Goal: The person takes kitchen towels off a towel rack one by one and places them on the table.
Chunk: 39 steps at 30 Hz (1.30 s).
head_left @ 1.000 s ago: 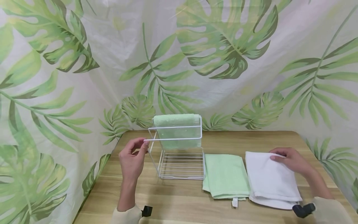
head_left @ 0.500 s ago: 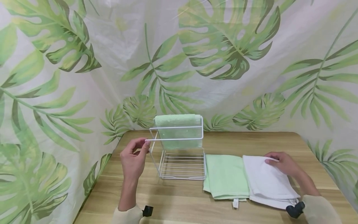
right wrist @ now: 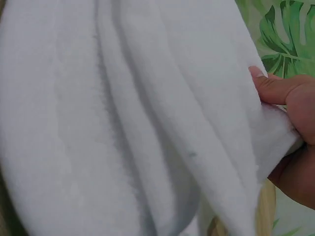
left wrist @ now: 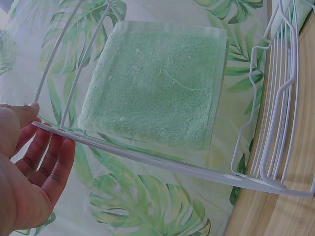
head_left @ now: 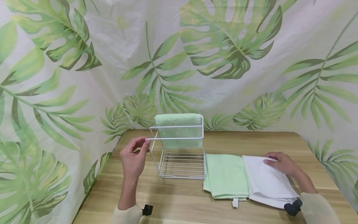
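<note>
While my left hand (head_left: 132, 161) pinches the rack (head_left: 179, 138) at nine o'clock, my right hand (head_left: 285, 165) grips the white towel (head_left: 269, 182) at one o'clock: likely light, floppy, best edge-held.

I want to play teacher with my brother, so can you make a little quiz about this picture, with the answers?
1. True or false: the left hand holds the white rack.
2. What hangs on the white rack?
A) a blue sock
B) a green towel
C) a red hat
3. Fill the gap: the right hand grips the ____.

Key:
1. True.
2. B.
3. White towel.
</note>
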### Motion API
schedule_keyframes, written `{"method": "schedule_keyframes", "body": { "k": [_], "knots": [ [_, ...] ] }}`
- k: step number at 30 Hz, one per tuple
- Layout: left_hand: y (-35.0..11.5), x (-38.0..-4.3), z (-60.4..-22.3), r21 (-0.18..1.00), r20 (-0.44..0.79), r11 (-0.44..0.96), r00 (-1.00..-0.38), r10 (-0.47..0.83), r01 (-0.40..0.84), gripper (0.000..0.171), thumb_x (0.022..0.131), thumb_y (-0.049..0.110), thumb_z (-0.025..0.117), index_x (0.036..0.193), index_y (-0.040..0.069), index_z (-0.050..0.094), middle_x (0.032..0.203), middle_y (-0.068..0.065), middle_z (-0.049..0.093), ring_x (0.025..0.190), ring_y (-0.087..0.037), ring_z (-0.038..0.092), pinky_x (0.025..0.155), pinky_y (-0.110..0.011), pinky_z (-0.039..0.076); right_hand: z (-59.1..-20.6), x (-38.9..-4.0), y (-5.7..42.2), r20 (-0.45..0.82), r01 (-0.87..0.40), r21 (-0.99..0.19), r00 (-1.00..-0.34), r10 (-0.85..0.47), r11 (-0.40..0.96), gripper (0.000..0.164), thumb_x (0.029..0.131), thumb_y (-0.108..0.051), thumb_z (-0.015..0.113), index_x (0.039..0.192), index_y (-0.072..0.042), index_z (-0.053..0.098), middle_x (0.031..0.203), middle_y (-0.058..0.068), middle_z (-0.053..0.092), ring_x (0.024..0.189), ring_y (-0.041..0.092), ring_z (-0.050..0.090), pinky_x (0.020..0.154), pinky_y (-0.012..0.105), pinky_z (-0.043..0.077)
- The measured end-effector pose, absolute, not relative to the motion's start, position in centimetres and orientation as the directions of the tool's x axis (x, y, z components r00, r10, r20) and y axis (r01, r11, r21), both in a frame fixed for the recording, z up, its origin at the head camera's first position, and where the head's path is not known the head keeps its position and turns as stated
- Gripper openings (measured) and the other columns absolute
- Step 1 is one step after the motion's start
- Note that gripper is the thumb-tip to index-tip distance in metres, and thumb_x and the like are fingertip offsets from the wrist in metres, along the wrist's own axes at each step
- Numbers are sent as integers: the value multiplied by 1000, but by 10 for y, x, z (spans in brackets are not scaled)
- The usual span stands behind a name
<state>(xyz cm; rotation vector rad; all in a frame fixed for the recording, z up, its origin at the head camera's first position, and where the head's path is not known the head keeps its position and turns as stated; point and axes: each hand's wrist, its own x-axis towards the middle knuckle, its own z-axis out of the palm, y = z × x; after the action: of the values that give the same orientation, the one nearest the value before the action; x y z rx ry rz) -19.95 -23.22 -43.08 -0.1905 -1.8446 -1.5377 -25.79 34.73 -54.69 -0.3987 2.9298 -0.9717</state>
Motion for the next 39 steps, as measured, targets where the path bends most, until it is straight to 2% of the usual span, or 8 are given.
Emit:
{"method": "schedule_keyframes", "body": {
  "k": [9,16,19,27,29,31,36,39],
  "knots": [
    [-231,-200,-431,799,600,282,-732,-322,531,11,96,5,81,104,-1,79,86,11,73,74,-3,72,62,-17,65,-528,-262,340,152,-325,-496,-946,-288,805,21,99,-9,75,118,1,78,105,14,82,97,33,78,78,30,62],
    [-231,-200,-431,807,589,282,-740,-325,519,14,96,6,81,106,-3,78,87,11,73,75,-3,72,63,-21,66,-490,-266,305,194,-338,-555,-941,-277,760,35,105,-18,70,132,5,71,124,24,77,113,43,74,91,54,67],
    [-231,-201,-431,809,586,285,-742,-325,514,14,96,6,81,106,-2,79,87,11,73,75,-3,72,63,-21,66,-471,-267,289,222,-366,-592,-930,-291,718,40,107,-22,69,137,4,68,132,25,73,119,44,72,94,56,66],
    [-231,-201,-430,809,586,279,-744,-322,517,16,96,6,81,107,-4,78,88,12,73,76,-1,72,63,-17,65,-429,-274,245,290,-433,-634,-901,-322,641,42,106,-27,72,142,-7,68,139,17,72,121,36,73,94,24,62],
    [-232,-201,-430,807,589,280,-741,-321,520,15,96,6,81,107,-4,78,88,12,73,76,-1,72,63,-17,65,-419,-277,233,308,-454,-644,-891,-335,615,41,105,-26,73,141,-7,68,139,16,72,123,36,73,93,21,62],
    [-232,-201,-430,805,592,278,-740,-321,524,15,96,5,81,108,-4,78,88,11,74,76,-2,72,63,-17,65,-410,-280,221,326,-477,-651,-878,-351,590,40,104,-23,74,140,-6,69,139,15,72,124,36,72,94,24,63],
    [-233,-200,-430,802,596,267,-735,-322,534,13,95,2,81,108,-3,79,90,8,75,76,-2,73,64,-18,65,-388,-283,191,381,-547,-647,-835,-396,531,38,102,-18,76,138,-5,71,138,16,73,126,37,71,98,46,66],
    [-233,-200,-430,801,598,268,-734,-322,535,12,95,2,80,107,-1,79,90,6,76,76,-2,73,64,-18,66,-378,-284,174,397,-567,-641,-821,-409,517,38,101,-17,77,137,-5,71,139,15,73,126,36,71,99,51,66]
  ]
}}
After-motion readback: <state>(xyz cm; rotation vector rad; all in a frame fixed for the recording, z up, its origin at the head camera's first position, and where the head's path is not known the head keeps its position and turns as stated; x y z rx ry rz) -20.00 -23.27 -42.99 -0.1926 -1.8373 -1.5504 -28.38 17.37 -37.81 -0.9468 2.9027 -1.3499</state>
